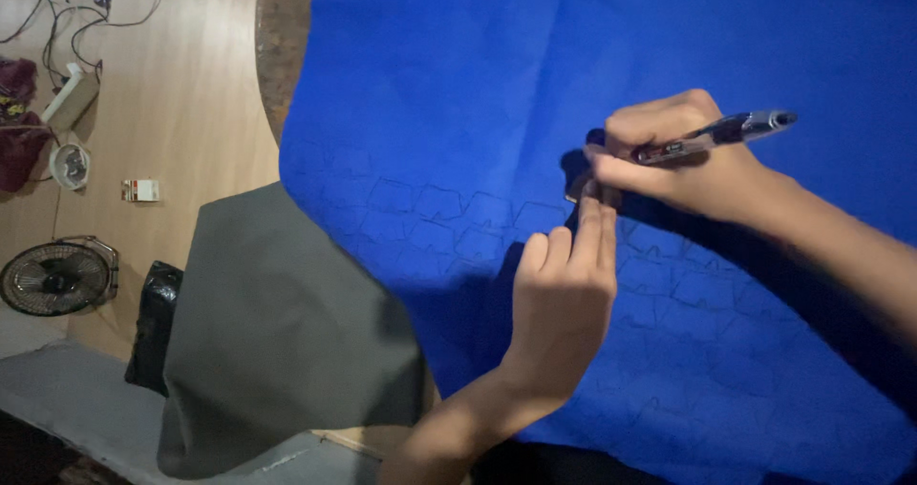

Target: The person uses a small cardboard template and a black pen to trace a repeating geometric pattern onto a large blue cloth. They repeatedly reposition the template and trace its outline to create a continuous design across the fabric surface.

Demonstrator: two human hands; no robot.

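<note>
A large sheet of bright blue felt (592,55) covers the work surface, with rows of small outlined shapes drawn across its middle. My right hand (683,155) grips a dark pen (716,133), its tip down on the felt near a small dark template (578,194). My left hand (564,299) reaches in from below, its fingertips pressing on that small template right beside the pen tip. The template is mostly hidden under the fingers.
A grey cloth (277,332) lies at the lower left beside the felt. On the wooden floor (191,93) to the left are a small fan (55,277), a power strip with cables (69,93), a small box (140,191) and a black bag (153,323).
</note>
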